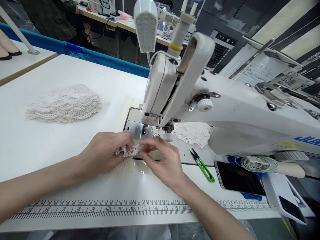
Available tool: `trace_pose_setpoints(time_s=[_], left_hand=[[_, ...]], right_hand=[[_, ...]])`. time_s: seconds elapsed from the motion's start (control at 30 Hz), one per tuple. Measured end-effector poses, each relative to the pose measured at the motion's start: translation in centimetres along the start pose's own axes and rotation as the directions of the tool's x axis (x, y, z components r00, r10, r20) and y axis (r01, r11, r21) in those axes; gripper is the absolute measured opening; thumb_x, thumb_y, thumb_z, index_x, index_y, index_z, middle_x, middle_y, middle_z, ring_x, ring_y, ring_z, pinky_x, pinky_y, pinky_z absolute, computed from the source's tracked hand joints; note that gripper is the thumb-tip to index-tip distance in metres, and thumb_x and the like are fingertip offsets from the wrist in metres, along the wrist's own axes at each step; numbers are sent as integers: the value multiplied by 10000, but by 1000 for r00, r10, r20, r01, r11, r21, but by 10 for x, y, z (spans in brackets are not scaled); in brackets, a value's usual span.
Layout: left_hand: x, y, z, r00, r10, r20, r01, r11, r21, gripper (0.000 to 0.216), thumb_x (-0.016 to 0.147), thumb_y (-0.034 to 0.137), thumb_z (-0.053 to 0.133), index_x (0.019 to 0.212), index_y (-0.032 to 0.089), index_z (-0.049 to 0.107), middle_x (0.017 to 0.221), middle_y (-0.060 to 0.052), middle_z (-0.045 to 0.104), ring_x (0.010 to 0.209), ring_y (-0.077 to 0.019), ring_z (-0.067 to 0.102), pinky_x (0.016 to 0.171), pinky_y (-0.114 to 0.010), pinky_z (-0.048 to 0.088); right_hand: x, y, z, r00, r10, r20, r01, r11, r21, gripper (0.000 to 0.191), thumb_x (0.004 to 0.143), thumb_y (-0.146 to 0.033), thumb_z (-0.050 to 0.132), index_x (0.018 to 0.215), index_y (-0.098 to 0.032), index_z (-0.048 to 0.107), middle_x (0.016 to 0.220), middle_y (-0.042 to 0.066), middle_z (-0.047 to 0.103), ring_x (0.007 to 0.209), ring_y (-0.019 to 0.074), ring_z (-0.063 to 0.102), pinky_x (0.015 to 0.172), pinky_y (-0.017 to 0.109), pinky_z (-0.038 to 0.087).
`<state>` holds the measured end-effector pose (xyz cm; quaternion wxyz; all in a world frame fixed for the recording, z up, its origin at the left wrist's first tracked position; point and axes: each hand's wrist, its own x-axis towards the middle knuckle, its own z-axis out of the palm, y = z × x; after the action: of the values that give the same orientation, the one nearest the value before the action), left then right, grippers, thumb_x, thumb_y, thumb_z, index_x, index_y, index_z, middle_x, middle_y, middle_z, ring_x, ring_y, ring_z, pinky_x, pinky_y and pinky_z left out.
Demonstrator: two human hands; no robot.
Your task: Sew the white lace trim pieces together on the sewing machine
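A strip of white eyelet lace [132,150] is bunched between my two hands, just in front of the sewing machine's needle plate [136,129]. My left hand [106,151] is closed around the gathered part, and some of the lace hangs below it onto the table. With thumb and forefinger, my right hand [163,160] pinches the lace's right end. Above them stands the white sewing machine [180,83]. A stack of scalloped lace pieces [67,105] lies flat to the left. More lace [193,131] lies under the machine arm.
Green thread snips [203,166] lie right of my right hand, beside a black phone [238,178]. A white device [283,196] and a coil of pale cord [258,164] are farther right. A ruler strip [120,208] runs along the front edge. Another person [50,20] is at the back left.
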<state>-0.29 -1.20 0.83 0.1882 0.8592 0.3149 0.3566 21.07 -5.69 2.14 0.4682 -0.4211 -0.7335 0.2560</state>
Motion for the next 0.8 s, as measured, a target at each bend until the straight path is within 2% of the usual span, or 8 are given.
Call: trace_pose_setpoints(time_s=[0.13, 0.27, 0.53, 0.8], left_hand=[[4, 7, -2, 998, -67, 24, 69, 993, -97, 149, 863, 158, 554, 760, 227, 470, 604, 97, 500, 473, -65, 353, 447, -192, 268], [8, 12, -4, 981, -182, 64, 192, 952, -240, 184, 876, 210, 575, 728, 222, 467, 597, 95, 483, 499, -66, 362, 449, -186, 267], [10, 26, -8, 936, -307, 169, 346, 888, -302, 195, 900, 254, 576, 744, 221, 463, 636, 85, 483, 566, -79, 389, 510, -207, 299], [6, 25, -7, 941, -296, 163, 330, 908, -259, 63, 893, 262, 528, 841, 232, 508, 698, 72, 568, 605, -97, 510, 563, -239, 365]], right_hand=[[0, 2, -1, 982, -187, 20, 188, 978, -92, 210, 942, -46, 619, 1032, -229, 669, 874, -3, 741, 764, 125, 703, 699, 250, 600], [2, 2, -1, 963, -267, 41, 270, 957, -108, 216, 971, -39, 584, 1026, -233, 659, 894, 10, 753, 794, 136, 706, 701, 265, 609], [0, 5, 0, 958, -279, 61, 286, 945, -160, 154, 987, -93, 604, 1017, -229, 669, 891, 21, 760, 804, 150, 729, 699, 274, 628], [-1, 6, -1, 947, -311, 76, 320, 915, -245, 112, 987, -128, 618, 1011, -200, 700, 875, 44, 767, 774, 163, 738, 669, 282, 632]])
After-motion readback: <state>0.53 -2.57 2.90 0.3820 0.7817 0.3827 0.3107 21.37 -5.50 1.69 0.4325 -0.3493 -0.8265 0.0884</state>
